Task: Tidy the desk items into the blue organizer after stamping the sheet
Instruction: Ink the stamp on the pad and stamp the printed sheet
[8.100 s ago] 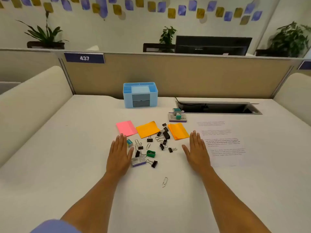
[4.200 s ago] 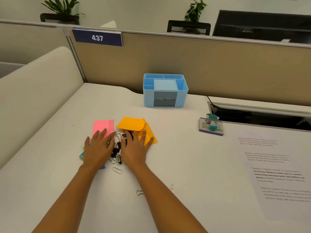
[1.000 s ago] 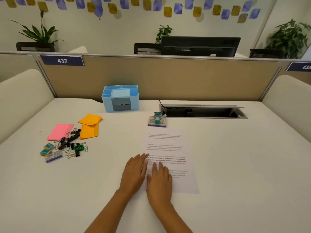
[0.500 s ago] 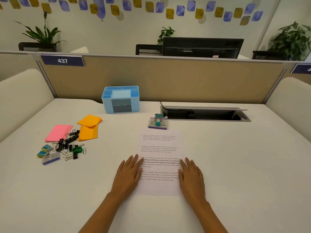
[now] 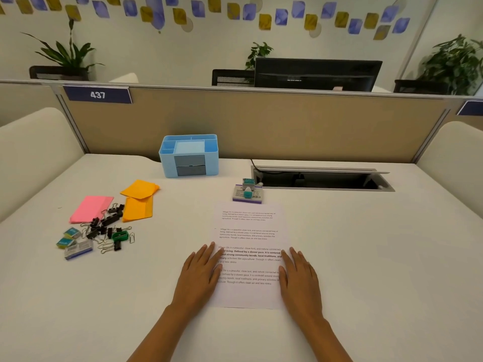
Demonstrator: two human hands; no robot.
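Note:
A printed sheet lies flat on the white desk in front of me. My left hand rests flat on its left edge and my right hand flat on its right edge, fingers straight. Just beyond the sheet's top stands a teal stamp on its purple pad. The blue organizer stands at the back against the partition. At the left lie a pink note pad, orange note pads, a heap of black binder clips and paper clips, small staple boxes and a green sharpener.
An open cable tray is sunk into the desk at the back right. A beige partition closes off the rear, and curved cream side panels flank the desk. The desk surface is bare at the right.
My hands have spread apart from the middle of the sheet to its left and right edges. Much earlier they pushed the clips and notes into a heap at the left.

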